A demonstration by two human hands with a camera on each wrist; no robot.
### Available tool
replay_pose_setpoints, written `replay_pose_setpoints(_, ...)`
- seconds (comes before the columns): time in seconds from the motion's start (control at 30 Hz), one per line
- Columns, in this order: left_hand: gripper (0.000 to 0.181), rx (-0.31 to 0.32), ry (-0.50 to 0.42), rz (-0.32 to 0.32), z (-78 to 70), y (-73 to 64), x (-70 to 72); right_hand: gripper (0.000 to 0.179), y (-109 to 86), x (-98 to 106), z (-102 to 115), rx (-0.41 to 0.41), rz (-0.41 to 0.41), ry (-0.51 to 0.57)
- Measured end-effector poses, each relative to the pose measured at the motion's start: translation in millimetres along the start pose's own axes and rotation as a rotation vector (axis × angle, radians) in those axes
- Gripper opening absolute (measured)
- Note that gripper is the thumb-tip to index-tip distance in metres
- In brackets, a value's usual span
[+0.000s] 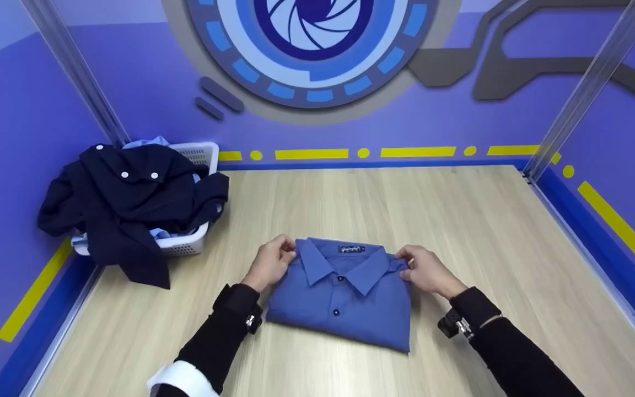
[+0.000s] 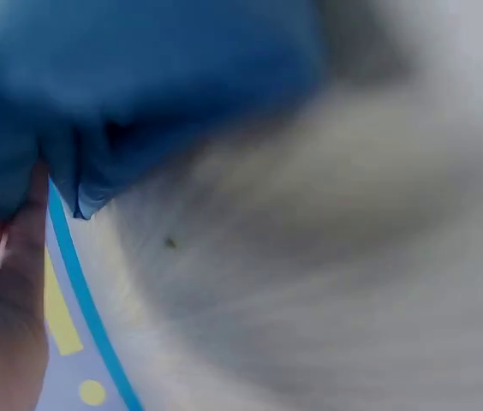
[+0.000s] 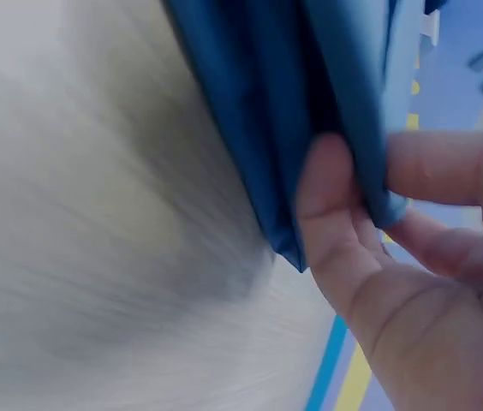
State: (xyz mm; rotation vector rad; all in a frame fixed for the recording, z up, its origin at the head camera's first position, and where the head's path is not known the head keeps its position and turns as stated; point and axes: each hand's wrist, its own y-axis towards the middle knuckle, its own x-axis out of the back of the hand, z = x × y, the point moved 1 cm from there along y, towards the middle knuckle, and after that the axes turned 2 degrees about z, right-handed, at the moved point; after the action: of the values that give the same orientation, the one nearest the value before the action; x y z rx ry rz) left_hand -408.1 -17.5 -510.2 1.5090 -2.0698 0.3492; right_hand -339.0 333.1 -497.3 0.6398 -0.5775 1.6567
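A folded blue shirt (image 1: 306, 309) lies on the wooden table, its collar toward the far side and dark buttons down the front. At its far left corner my left hand (image 1: 269, 263) pinches the cloth beside the collar. My right hand (image 1: 429, 271) pinches the far right corner between thumb and fingers. Up close in the right wrist view, the thumb and fingers of the right hand (image 3: 430, 282) grip one of the stacked blue layers (image 3: 353, 103). In the left wrist view the left hand (image 2: 10, 300) is partly cut off at the edge, against the blue cloth (image 2: 156, 68).
A white basket (image 1: 207, 151) stands at the back left, heaped with dark navy clothing (image 1: 146, 204) and some light blue cloth. One dark sleeve hangs over its front onto the table (image 1: 494, 231). Purple walls (image 1: 428, 127) border the table's back and sides.
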Motion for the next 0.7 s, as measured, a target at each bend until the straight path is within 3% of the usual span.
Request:
replay_pose_setpoints(0.2, 0.042, -0.073, 0.23, 0.17, 1.8, -8.0, -3.1, 0.031, 5.8, -3, -1, 0.04, -0.07, -0.114)
replay_pose_setpoints(0.3, 0.04, -0.084, 0.318, 0.209, 0.0, -10.8, -2.6, 0.031, 8.2, -4, -2, 0.057, -0.087, -0.129)
replay_pose_setpoints(0.37, 0.028, -0.077, 0.349, 0.234, -3.0, -11.9, -0.9, 0.029, 10.1, -5, -3, 0.065, -0.111, -0.117)
replay_pose_setpoints(0.47, 0.016, -0.021, 0.303, 0.297, -7.4, -13.0, 2.5, 0.029, 12.9, -3, -2, 0.073, -0.151, -0.091)
replay_pose_setpoints(0.53, 0.017, 0.038, 0.214, 0.333, -8.3, -13.5, 4.2, 0.032, 13.2, -2, -1, 0.083, -0.165, -0.088)
replay_pose_setpoints(0.6, 0.024, 0.084, 0.082, 0.336, -7.4, -13.8, 4.7, 0.038, 11.3, -1, 1, 0.108, -0.16, -0.11)
replay_pose_setpoints(0.7, 0.034, 0.082, -0.081, 0.286, -6.1, -13.1, 4.4, 0.045, 4.6, -1, 5, 0.175, -0.133, -0.192)
